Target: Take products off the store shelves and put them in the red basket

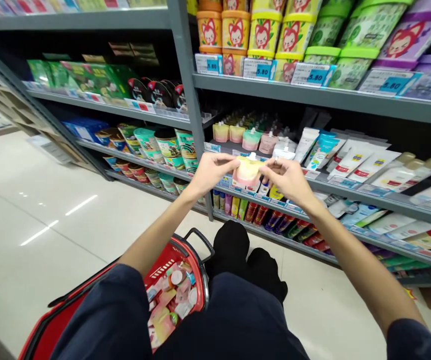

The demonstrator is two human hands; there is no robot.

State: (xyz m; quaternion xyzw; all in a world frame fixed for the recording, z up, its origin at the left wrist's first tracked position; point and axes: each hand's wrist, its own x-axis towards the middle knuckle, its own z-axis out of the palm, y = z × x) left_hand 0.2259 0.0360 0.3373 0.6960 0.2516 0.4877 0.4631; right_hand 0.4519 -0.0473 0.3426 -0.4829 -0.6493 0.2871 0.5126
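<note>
A small yellow-and-pink spouted pouch [248,171] is held up in front of the shelf, its white cap on top. My left hand [215,172] pinches its left edge between thumb and fingers. On the other side, my right hand [288,179] grips the right edge the same way. Just behind it on the shelf stand rows of similar pouches [252,139] in yellow, green and pink. White squeeze tubes [354,162] lean to the right of them.
At my lower left is a red shopping basket [200,280] with a black handle [199,240], holding several small packages. Tubs [262,32] with price tags fill the shelf above. Cup-shaped packs [147,147] line the left shelves. A grey upright post [190,75] divides the shelving.
</note>
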